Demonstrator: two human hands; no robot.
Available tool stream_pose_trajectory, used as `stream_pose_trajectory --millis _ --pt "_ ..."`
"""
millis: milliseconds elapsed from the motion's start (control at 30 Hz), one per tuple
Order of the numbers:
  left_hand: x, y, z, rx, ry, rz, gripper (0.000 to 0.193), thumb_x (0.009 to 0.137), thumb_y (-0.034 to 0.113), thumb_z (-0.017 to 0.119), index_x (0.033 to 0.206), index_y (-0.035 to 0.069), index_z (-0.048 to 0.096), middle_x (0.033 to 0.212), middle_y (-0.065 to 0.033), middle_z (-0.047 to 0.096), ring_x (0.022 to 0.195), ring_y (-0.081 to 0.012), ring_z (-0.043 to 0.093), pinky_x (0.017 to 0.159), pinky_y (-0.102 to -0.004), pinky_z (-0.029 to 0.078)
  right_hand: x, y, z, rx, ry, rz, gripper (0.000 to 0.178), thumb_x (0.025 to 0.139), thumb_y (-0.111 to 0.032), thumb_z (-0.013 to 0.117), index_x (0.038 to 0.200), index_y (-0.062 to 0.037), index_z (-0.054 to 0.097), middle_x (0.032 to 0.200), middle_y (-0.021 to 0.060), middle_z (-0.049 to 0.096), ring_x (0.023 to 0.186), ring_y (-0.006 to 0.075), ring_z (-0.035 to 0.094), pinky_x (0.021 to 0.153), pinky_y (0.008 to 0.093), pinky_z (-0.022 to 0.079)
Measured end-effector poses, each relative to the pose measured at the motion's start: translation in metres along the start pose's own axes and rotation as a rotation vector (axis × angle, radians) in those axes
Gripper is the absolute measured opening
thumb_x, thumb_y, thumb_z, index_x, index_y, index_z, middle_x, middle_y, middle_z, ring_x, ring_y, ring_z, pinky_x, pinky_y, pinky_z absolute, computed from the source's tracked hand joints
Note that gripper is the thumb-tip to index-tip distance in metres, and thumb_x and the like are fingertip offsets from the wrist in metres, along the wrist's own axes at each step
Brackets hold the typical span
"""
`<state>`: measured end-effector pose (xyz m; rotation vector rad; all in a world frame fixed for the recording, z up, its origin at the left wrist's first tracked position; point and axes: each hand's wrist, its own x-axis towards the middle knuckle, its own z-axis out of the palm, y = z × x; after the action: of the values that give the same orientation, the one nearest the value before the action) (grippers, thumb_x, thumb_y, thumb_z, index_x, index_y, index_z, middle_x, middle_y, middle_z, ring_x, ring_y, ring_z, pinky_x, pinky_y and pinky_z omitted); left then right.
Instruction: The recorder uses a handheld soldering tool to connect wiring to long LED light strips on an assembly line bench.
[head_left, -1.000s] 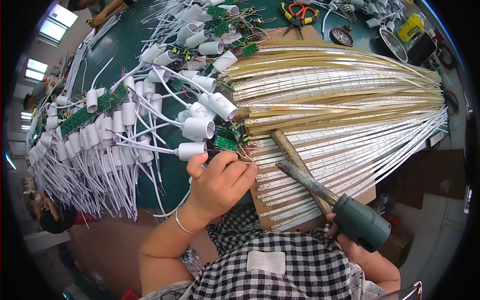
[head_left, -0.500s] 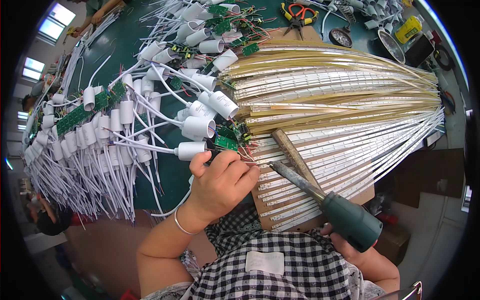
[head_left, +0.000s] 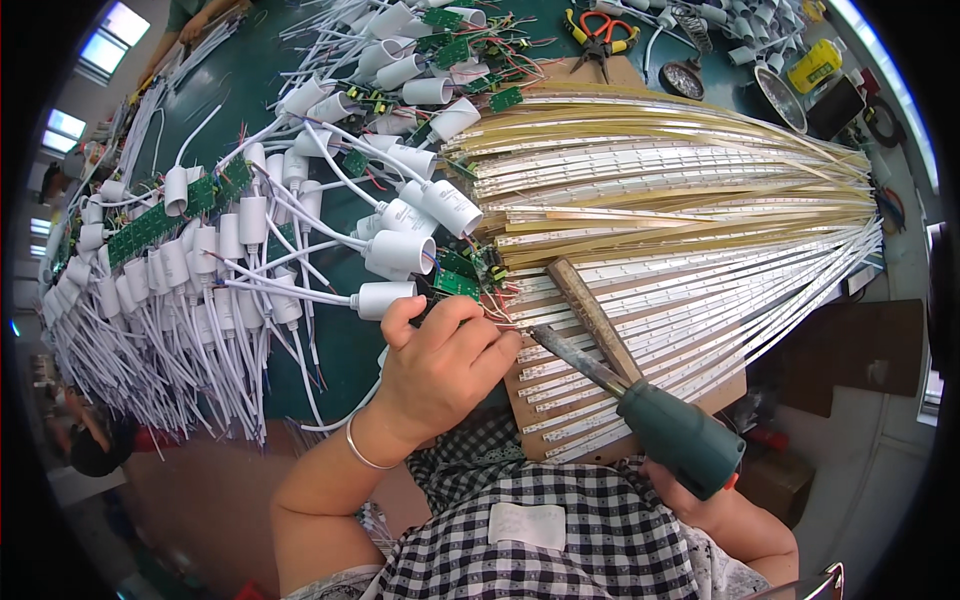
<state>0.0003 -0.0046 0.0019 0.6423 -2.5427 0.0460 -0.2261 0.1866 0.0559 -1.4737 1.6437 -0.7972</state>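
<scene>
My left hand [head_left: 445, 350] is closed, its fingertips pinching thin wires [head_left: 503, 312] that run from a small green circuit board [head_left: 458, 283] beside a white lamp socket [head_left: 383, 299]. My right hand [head_left: 690, 495], partly hidden behind the handle, grips a soldering iron [head_left: 680, 435] with a thick dark green handle. Its metal tip reaches left, close to my left fingertips and the ends of the LED strips [head_left: 620, 350]. Whether the tip touches a wire or strip I cannot tell. A worn flat bar [head_left: 595, 315] lies slanted across the strips, just beyond the iron.
LED strips fan out on a brown board [head_left: 730, 392]. White sockets with cables [head_left: 230, 235] and circuit boards crowd the green table [head_left: 330, 375] at left and back. Pliers [head_left: 600, 45], a round tin [head_left: 682, 78], a metal dish [head_left: 780, 98] and a yellow bottle [head_left: 815, 65] stand farther back.
My right hand has brought the soldering iron slightly left, so its tip is nearer my left fingertips. My left hand keeps its pinch almost unmoved.
</scene>
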Motion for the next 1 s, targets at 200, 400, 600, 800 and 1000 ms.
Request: stream_pose_trajectory --millis 200,400,600,800,1000 --pt "0.000 -0.001 0.000 -0.003 -0.013 0.002 0.012 0.073 0.017 0.065 0.084 0.021 0.069 0.078 0.0105 0.057 0.090 -0.0122 0.054 0.090 -0.0396 0.024 0.004 -0.005 -0.001 -0.036 -0.010 -0.029 0.035 0.069 -0.006 0.068 0.104 -0.0012 0.065 0.103 0.0126 0.067 0.095 0.0326 0.063 0.085 0.0411 0.049" --pt "0.001 0.000 0.000 0.000 -0.013 -0.002 0.012 0.073 0.017 0.065 0.084 0.021 0.069 0.078 0.0105 0.057 0.090 -0.0121 0.054 0.090 -0.0395 0.024 0.003 -0.003 0.000 -0.035 -0.014 -0.006 0.036 0.070 -0.007 0.068 0.105 -0.0015 0.064 0.103 0.0126 0.066 0.096 0.0325 0.063 0.084 0.0408 0.049" --pt "0.000 -0.001 0.000 0.001 -0.016 0.002 0.012 0.073 0.016 0.065 0.084 0.021 0.068 0.078 0.0106 0.057 0.089 -0.0119 0.054 0.090 -0.0394 0.024 0.003 -0.004 0.000 -0.024 -0.029 0.028 0.037 0.071 -0.009 0.069 0.107 -0.0010 0.063 0.103 0.0126 0.066 0.098 0.0314 0.062 0.088 0.0402 0.047" --pt "0.000 -0.001 0.000 0.004 -0.032 -0.003 0.012 0.073 0.016 0.065 0.083 0.021 0.068 0.079 0.0107 0.058 0.090 -0.0114 0.054 0.090 -0.0390 0.024 0.007 -0.005 0.000 -0.064 0.010 -0.045 0.035 0.071 -0.006 0.068 0.105 -0.0003 0.063 0.100 0.0130 0.066 0.093 0.0318 0.064 0.084 0.0398 0.049" --pt "0.001 0.000 -0.002 0.002 -0.040 -0.010 0.012 0.073 0.016 0.065 0.083 0.021 0.068 0.080 0.0105 0.058 0.090 -0.0114 0.054 0.090 -0.0388 0.024 -0.010 0.007 0.008 0.039 0.043 0.090 0.029 0.070 -0.004 0.066 0.099 -0.0007 0.065 0.095 0.0132 0.067 0.087 0.0330 0.065 0.079 0.0400 0.051"
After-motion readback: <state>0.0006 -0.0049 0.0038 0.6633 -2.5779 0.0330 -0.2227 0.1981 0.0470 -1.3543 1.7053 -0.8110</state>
